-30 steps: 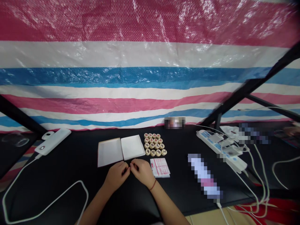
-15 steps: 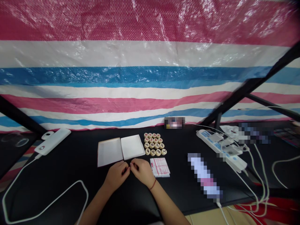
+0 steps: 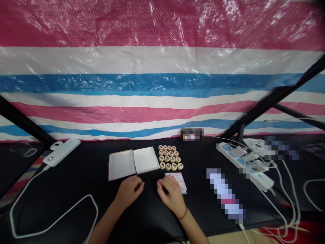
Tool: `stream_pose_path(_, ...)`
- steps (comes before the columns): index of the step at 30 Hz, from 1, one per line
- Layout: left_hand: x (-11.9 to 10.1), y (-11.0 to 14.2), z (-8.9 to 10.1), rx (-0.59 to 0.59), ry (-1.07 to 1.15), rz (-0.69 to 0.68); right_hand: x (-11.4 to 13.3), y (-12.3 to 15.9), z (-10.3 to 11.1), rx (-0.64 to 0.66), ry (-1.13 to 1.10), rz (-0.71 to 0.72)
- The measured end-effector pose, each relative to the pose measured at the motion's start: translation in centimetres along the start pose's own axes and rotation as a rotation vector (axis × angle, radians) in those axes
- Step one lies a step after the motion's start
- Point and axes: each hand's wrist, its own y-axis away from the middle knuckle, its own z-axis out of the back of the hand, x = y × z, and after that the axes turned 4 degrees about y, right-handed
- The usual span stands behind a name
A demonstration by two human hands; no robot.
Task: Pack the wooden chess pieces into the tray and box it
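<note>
My left hand (image 3: 129,191) rests on the black tabletop with its fingers curled in; nothing shows in it. It is nearest to the shallow box half (image 3: 122,165) with a brown rim and pale inside. Against that lies a white box half (image 3: 146,160). My right hand (image 3: 172,196), also curled and seemingly empty, lies over the near left part of a folded white paper with red lines (image 3: 181,180); I cannot tell if it touches the paper. Behind the paper, round Chinese chess pieces (image 3: 168,166) stand in rows, the back ones marked red, the front ones black.
A white device with a cable (image 3: 62,151) lies at the far left. On the right are a power strip (image 3: 262,179) with plugs and cables and a blurred-out oblong item (image 3: 225,195). A striped plastic sheet (image 3: 152,81) hangs behind the table.
My hands were close together and have come apart: the right hand has moved right onto the folded paper, while the left stays near the box. The whole view has shifted slightly.
</note>
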Motion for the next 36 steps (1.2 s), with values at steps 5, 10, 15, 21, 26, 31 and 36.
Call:
stream_pose_path(5, -0.9, 0.3, 0.7, -0.158, -0.034, -0.200, -2.8, 2.8, 2.0, -0.004, 0.161, -0.058)
stream_pose_path(10, -2.4, -1.4, 1.0, -0.272, -0.188, -0.178, -4.2, 4.6, 2.0, 0.083, 0.302, -0.146)
stream_pose_path(15, -2.5, -2.8, 0.3, -0.282, -0.296, -0.093, -5.1, 4.4, 2.2, 0.097, 0.424, -0.198)
stream_pose_path(21, -2.8, -0.4, -0.2, -0.288, -0.336, -0.094, -4.8, 3.3, 3.1, 0.253, 0.479, -0.266)
stream_pose_path(26, -3.1, 2.8, -0.6, -0.347, -0.279, -0.072, -4.1, 2.1, 4.5, 0.346, 0.287, -0.364)
stream_pose_path(31, -2.5, 4.5, -0.6, -0.385, -0.171, -0.042, -3.9, 0.3, 7.0, 0.447, -0.319, -0.522)
stream_pose_path(36, -2.3, 4.7, -0.4, -0.379, -0.061, -0.131, -2.0, -2.8, 5.6, 0.534, -0.621, -0.450)
